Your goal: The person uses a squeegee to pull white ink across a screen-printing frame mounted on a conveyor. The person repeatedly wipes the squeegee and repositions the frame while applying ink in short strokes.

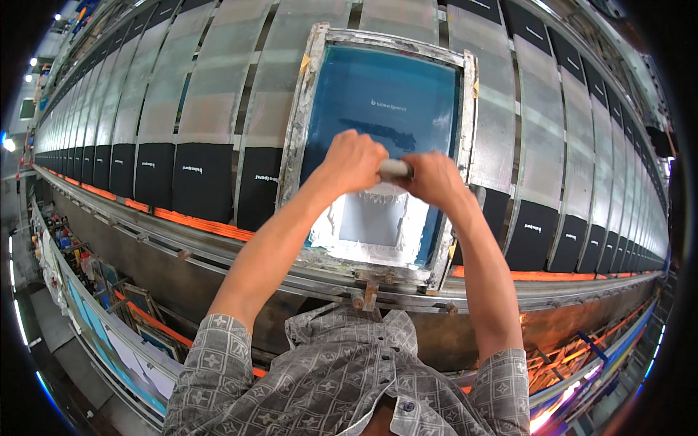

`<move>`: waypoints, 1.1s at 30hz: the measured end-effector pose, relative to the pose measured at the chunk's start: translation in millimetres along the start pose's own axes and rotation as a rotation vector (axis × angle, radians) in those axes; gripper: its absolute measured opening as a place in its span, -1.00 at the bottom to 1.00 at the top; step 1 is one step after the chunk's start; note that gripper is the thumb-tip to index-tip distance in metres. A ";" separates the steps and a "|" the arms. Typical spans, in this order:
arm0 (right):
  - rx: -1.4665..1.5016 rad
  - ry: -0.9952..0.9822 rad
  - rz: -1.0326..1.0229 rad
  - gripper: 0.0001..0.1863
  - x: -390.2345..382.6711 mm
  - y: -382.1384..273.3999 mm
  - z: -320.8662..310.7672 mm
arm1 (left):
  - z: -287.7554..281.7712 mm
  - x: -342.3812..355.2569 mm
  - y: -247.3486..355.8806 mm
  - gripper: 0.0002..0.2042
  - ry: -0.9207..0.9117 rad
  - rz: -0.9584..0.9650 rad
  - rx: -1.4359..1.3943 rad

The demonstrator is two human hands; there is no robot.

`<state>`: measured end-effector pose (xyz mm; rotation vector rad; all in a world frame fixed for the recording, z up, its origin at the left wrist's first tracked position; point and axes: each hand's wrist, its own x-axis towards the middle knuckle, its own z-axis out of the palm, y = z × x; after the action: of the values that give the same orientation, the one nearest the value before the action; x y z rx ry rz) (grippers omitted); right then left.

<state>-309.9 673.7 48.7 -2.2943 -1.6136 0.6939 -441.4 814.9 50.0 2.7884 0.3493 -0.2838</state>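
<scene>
Okay, black fabric pieces [203, 178] lie in a row, left-middle of frame; blue mesh screen [429, 83] sits upper centre; left hand [354, 161] mid-frame, fingers curled tight round left end of pale handle [395, 169], which is over the screen, centre; white paste [363, 253] below it; right hand [438, 178] just right of centre, fingers closed round handle's right end; more black pieces [534, 236] right.

Grey button-up shirt [313, 385] with pale lattice and floral motifs, dark buttons [408, 406], sleeves [211, 360] above bare forearms [273, 258].
</scene>
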 end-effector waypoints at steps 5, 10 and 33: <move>0.076 -0.090 0.116 -0.73 11.9 -5.7 -13.2 | -2.9 12.5 -6.2 -0.75 -0.030 -0.067 -0.059; 0.015 -0.039 0.036 -0.78 -12.7 -5.4 13.2 | 13.7 -15.9 8.7 -0.77 -0.019 -0.025 -0.001; 0.722 0.813 0.625 -0.70 -75.1 51.7 17.0 | 66.5 -169.6 53.7 -0.73 0.543 0.118 0.009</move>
<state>-297.0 584.2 28.0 -2.0434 -0.2165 0.2824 -598.4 708.3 42.8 2.8394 0.2997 0.5103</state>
